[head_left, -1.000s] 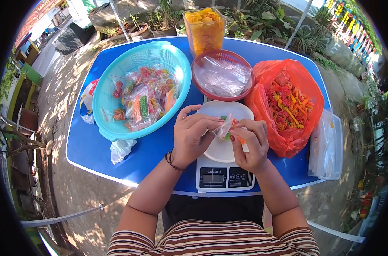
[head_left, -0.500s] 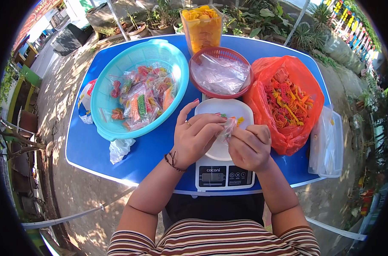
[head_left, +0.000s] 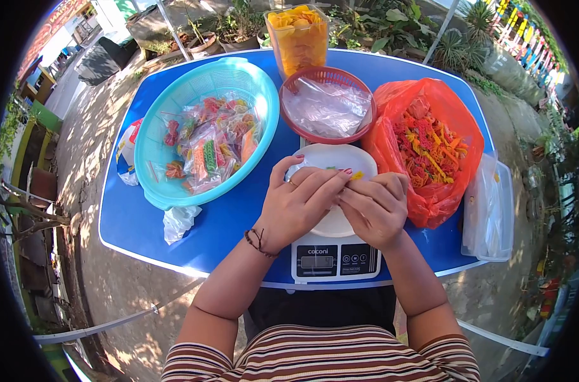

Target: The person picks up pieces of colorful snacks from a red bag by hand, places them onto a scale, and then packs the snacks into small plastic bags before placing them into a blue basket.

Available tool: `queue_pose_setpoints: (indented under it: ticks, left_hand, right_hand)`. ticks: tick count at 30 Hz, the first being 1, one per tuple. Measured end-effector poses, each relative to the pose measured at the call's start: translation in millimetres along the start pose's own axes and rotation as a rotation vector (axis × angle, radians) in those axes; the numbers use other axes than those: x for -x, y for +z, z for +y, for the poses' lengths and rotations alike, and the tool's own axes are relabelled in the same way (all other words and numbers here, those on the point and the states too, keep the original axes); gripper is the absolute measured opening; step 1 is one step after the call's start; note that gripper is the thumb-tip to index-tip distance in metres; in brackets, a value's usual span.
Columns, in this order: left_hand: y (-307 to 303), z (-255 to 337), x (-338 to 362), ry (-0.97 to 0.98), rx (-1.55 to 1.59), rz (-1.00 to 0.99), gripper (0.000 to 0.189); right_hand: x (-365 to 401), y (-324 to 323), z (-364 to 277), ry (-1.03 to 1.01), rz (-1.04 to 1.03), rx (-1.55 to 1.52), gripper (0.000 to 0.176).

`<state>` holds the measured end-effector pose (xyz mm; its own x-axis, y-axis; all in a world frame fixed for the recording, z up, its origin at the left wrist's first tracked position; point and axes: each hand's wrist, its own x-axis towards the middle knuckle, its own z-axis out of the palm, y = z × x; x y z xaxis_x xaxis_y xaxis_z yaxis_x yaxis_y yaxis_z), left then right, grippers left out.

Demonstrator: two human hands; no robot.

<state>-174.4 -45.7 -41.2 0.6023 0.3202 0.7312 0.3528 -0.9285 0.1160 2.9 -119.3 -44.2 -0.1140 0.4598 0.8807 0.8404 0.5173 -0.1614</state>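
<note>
Clear plastic bag (head_left: 294, 170), mostly hidden by fingers, sits pinched between the left hand (head_left: 305, 202) and right hand (head_left: 377, 210), fingertips together, above a white plate (head_left: 332, 224) on the scale (head_left: 298, 261). The blue table (head_left: 133, 216) stands outdoors on sun-dappled ground (head_left: 120, 312) (potted plants (head_left: 240, 28) beyond).

the only view is from the person's head, and it looks forward and down. the shirt (head_left: 315, 353) is very near at the bottom, the left hand (head_left: 302, 204) and the right hand (head_left: 380, 210) are near the middle, the plants (head_left: 401, 28) are farther, at the top.
</note>
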Motion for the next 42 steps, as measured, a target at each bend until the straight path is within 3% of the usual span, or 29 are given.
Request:
queue_pose_setpoints:
  ticks: [1,4,7,10,13,19,22,25,31,35,38,42]
  left_hand:
    - [-0.6,-1.1,-0.7,-0.019,-0.007,0.023,0.045]
    - [-1.9,-9.2,-2.2,-0.098,0.006,0.092,0.045]
    - [-1.6,-19.9,-1.5,-0.134,0.001,0.130,0.045]
    - [-2.7,-20.2,-2.7,-0.164,0.026,0.138,0.045]
    - [-2.1,-18.3,-2.7,-0.162,0.050,0.145,0.043]
    - [2.1,-16.6,2.1,-0.194,0.088,0.126,0.034]
    - [-0.4,-17.4,1.3,-0.178,0.069,0.101,0.035]
    - [1.9,-16.5,0.6,-0.171,0.076,0.112,0.038]
    - [-1.3,-13.7,-1.2,-0.121,0.119,0.106,0.044]
    - [2.1,-9.0,-1.9,-0.057,0.275,0.055,0.047]
    - [-5.0,1.2,-3.8,-0.184,0.463,-0.057,0.046]
    - [1.2,-1.1,0.2,-0.337,0.646,0.031,0.039]
  right_hand:
    - [2.8,2.9,0.9,0.033,0.057,-0.047,0.025]
    - [1.3,-6.1,3.1,0.169,-0.095,-0.100,0.028]
    - [-13.3,-10.4,-0.2,0.223,-0.360,-0.030,0.030]
    - [-6.0,-8.9,5.1,0.178,-0.443,-0.049,0.026]
    - [-1.9,-6.1,5.9,0.143,-0.428,-0.064,0.021]
    - [-4.8,-8.2,2.4,0.185,-0.013,-0.161,0.018]
    - [-6.3,-10.2,-0.7,0.171,0.086,-0.337,0.017]
    - [-4.1,-7.9,-6.7,0.191,0.031,-0.528,0.014]
    - [-5.8,-8.8,-6.1,0.218,-0.060,-0.479,0.014]
    - [-4.8,-5.0,-4.6,0.156,-0.040,-0.290,0.016]
    - [-5.5,-6.1,-3.1,0.233,0.012,-0.261,0.016]
    - [1.2,-6.6,4.1,0.348,0.070,-0.399,0.015]
